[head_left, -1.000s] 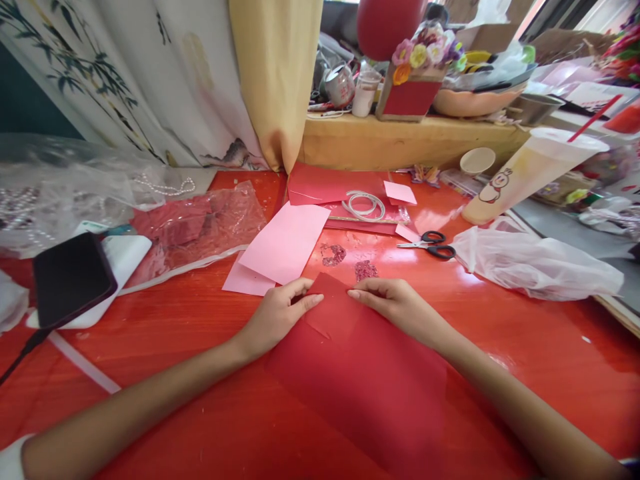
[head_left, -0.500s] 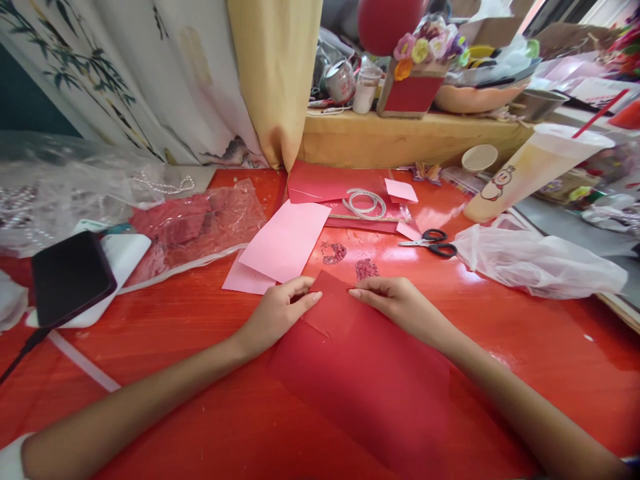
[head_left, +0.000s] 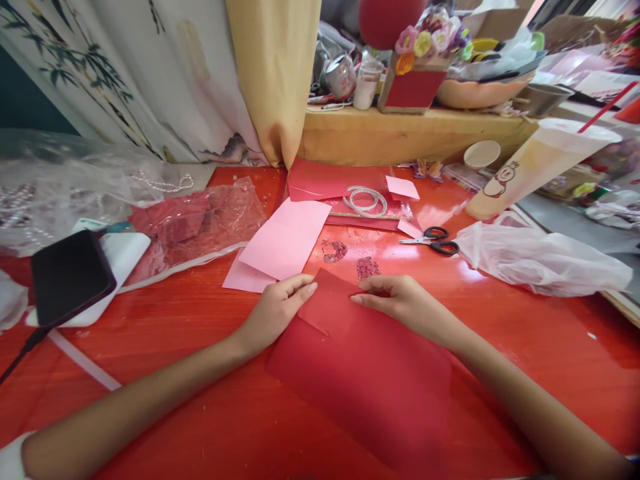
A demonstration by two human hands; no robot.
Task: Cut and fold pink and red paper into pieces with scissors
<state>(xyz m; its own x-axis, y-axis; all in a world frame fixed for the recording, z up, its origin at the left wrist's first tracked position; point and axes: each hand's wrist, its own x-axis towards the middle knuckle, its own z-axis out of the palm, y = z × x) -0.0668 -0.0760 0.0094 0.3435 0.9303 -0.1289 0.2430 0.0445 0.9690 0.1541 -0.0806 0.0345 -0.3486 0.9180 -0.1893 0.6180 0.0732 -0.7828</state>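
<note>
A large sheet of red paper (head_left: 365,380) lies slantwise in front of me, its far corner between my hands and a short cut or crease line near that end. My left hand (head_left: 280,308) pinches its left edge with the thumb on top. On the far right edge, my right hand (head_left: 395,297) grips the paper between thumb and fingers. Just beyond the hands are two pink paper sheets (head_left: 287,240), one overlapping the other, and dark red glittery patches (head_left: 368,268) on the table.
Black-handled scissors (head_left: 433,241) lie at the right beside a crumpled plastic bag (head_left: 540,257). A tall drink cup (head_left: 530,173) leans behind them. A coil of white cord (head_left: 367,202) rests on red paper. On the left are a phone (head_left: 73,277) and clear bags.
My right hand has shifted slightly right and down along the paper's edge. The left hand still holds the other edge, almost unmoved.
</note>
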